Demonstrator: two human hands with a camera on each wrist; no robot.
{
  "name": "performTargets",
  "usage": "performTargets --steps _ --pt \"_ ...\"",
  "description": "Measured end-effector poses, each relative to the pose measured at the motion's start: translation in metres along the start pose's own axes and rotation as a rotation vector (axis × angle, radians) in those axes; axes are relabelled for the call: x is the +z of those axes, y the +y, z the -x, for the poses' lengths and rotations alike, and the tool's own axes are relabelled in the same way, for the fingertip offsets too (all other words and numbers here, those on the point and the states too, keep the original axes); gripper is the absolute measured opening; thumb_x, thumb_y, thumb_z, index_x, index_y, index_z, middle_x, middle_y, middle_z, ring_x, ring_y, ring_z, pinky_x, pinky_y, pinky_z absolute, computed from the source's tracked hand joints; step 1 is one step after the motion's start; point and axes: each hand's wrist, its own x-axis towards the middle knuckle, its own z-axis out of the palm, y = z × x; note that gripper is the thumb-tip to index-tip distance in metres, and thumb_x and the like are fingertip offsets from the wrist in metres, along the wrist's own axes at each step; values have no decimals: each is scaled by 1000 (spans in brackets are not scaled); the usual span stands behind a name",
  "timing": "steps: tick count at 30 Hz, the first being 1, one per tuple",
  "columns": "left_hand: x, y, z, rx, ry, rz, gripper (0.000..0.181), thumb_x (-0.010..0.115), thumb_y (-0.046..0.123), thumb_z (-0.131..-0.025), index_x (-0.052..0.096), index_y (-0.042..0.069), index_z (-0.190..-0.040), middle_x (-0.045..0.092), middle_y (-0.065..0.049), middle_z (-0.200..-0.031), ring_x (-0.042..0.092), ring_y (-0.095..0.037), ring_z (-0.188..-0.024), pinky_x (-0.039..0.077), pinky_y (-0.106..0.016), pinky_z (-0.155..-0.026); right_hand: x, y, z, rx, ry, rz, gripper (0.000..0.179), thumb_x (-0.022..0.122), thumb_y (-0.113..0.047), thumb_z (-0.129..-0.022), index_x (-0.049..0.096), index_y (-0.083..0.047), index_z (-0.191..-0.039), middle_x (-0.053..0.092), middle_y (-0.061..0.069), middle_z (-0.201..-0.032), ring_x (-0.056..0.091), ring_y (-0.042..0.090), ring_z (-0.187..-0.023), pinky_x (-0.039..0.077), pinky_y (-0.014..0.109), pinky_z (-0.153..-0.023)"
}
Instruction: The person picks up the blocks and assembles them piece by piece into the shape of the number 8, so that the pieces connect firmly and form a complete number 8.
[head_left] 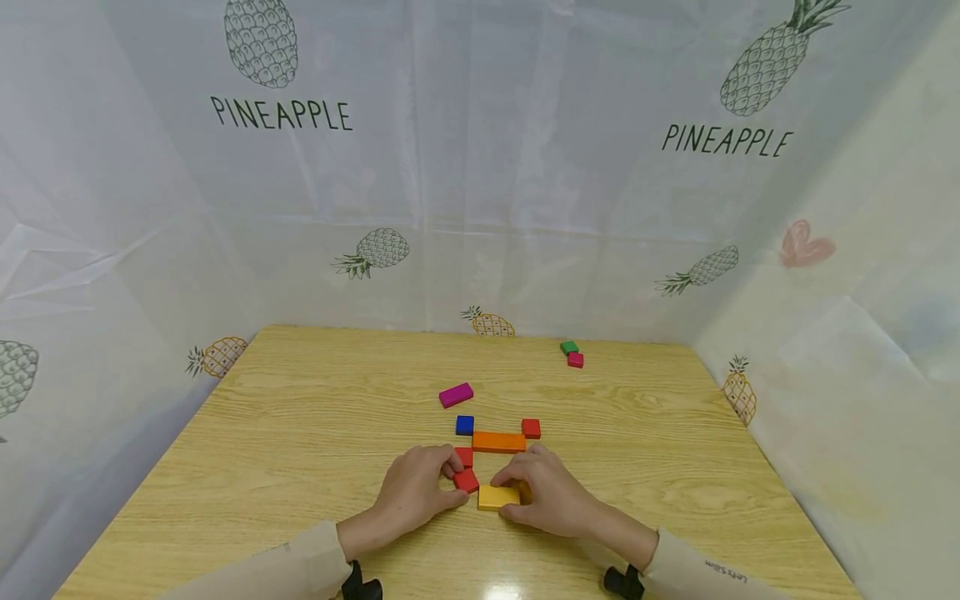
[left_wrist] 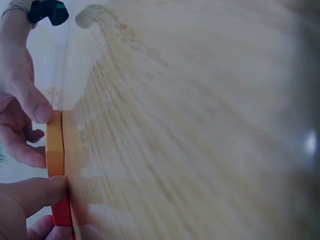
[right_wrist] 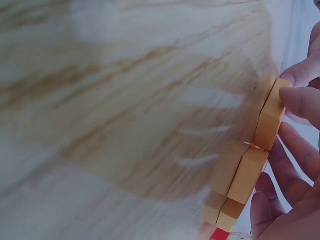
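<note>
My left hand (head_left: pixel 420 487) pinches a small red block (head_left: pixel 467 481) between thumb and fingers, and another red block (head_left: pixel 464 457) lies just beyond it. To the right, my right hand (head_left: pixel 551 492) grips a flat yellow block (head_left: pixel 498 498) with the thumb on its near side and a fingertip on its far side. In the left wrist view, the yellow block (left_wrist: pixel 55 142) sits end to end with the red block (left_wrist: pixel 61 211). More yellow blocks (right_wrist: pixel 248 175) run in a line beneath the right hand, mostly hidden from the head view.
Beyond the hands lie an orange bar (head_left: pixel 498 442), a blue block (head_left: pixel 465 425) and a red block (head_left: pixel 531 428). Farther back are a purple block (head_left: pixel 456 395), a green block (head_left: pixel 569 347) and a pink block (head_left: pixel 575 360). Pineapple-print sheeting (head_left: pixel 480 167) surrounds the wooden table (head_left: pixel 337 400).
</note>
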Motion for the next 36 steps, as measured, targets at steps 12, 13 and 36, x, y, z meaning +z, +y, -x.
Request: performTargets --steps 12,13,36 --pt "0 -1 -1 1 7 -17 33 98 31 -76 70 23 -91 68 13 -83 58 -5 -77 45 -27 -67 -25 9 -9 -35 85 -25 30 85 -20 -91 78 -11 -119 76 0 -110 58 26 -102 47 35 -88" --pt "0 -1 -1 -1 7 -15 33 98 31 -76 70 23 -91 68 13 -83 58 -5 -77 45 -27 -67 -28 11 -11 -30 89 -28 30 85 -20 -92 78 -11 -120 76 0 -111 59 27 -103 48 37 -89" --pt "0 2 1 -3 5 2 32 98 30 -76 71 23 -91 68 12 -83 57 -5 -76 45 -27 -67 -101 146 -41 208 251 -213 58 81 -28 -97 58 -8 -147 59 20 -148 50 47 -137 44 66 -108"
